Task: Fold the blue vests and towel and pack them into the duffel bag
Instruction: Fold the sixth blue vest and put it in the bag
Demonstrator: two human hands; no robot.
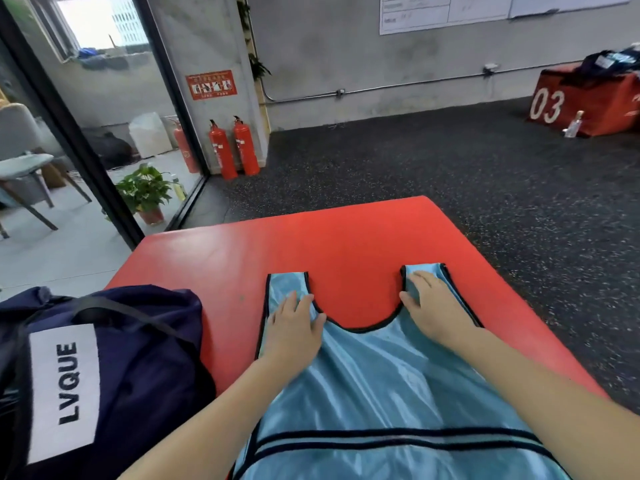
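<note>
Red mat [346, 237], blue vest [374, 375] seemingly flat, left hand [294, 327], right hand [434, 306] pressing open-palmed, duffel bag [138, 358] beside

duffel bag [114, 368] crowds left, bare red mat [346, 237] beyond vest [381, 386]

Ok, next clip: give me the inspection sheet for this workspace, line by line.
Surface: red mat on dark speckled floor.
Job's things: blue vest spread flat, straps pointing away; navy duffel bag left of it, labelled LVQUE. Towel: nothing seen.
Clutter: nothing seen on the mat.
Grips: left hand and right hand press flat, one on each strap, fingers straight.
Cables: nothing seen.
Surroundings: two fire extinguishers by the wall, potted plant behind glass, red box marked 03.
</note>
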